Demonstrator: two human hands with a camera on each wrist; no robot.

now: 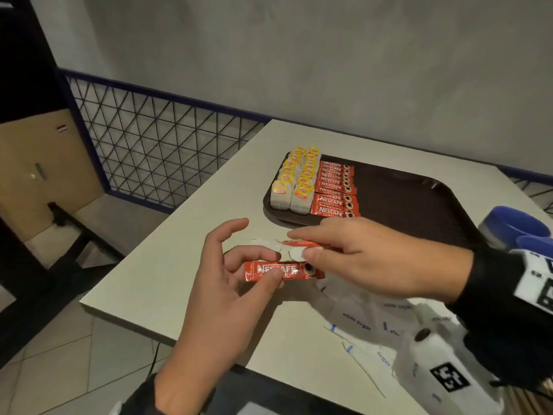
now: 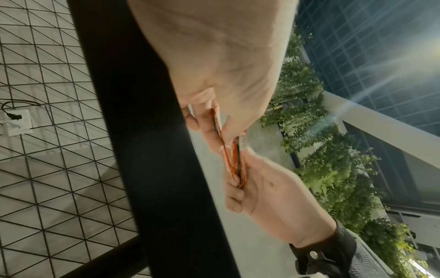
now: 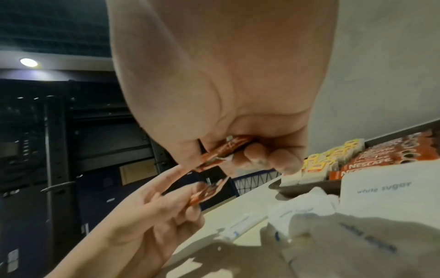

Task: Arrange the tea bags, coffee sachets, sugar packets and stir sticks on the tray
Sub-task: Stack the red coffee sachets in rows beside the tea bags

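My left hand (image 1: 269, 265) pinches a red Nescafe coffee sachet (image 1: 281, 272) between thumb and fingers, just above the table. My right hand (image 1: 299, 244) pinches a second red sachet (image 1: 302, 243) beside it, the thumb close to the first sachet's right end. In the left wrist view both sachets (image 2: 234, 159) show edge-on between the two hands. The dark brown tray (image 1: 413, 202) lies behind, with yellow-tagged tea bags (image 1: 294, 181) in two rows at its left end and coffee sachets (image 1: 336, 187) stacked beside them. White sugar packets (image 1: 359, 322) lie loose under my right forearm.
The tray's right part is bare. A blue object (image 1: 514, 223) sits at the table's right edge. A wire mesh fence (image 1: 158, 151) and a cardboard box (image 1: 39, 169) stand beyond the table's left edge (image 1: 125, 310).
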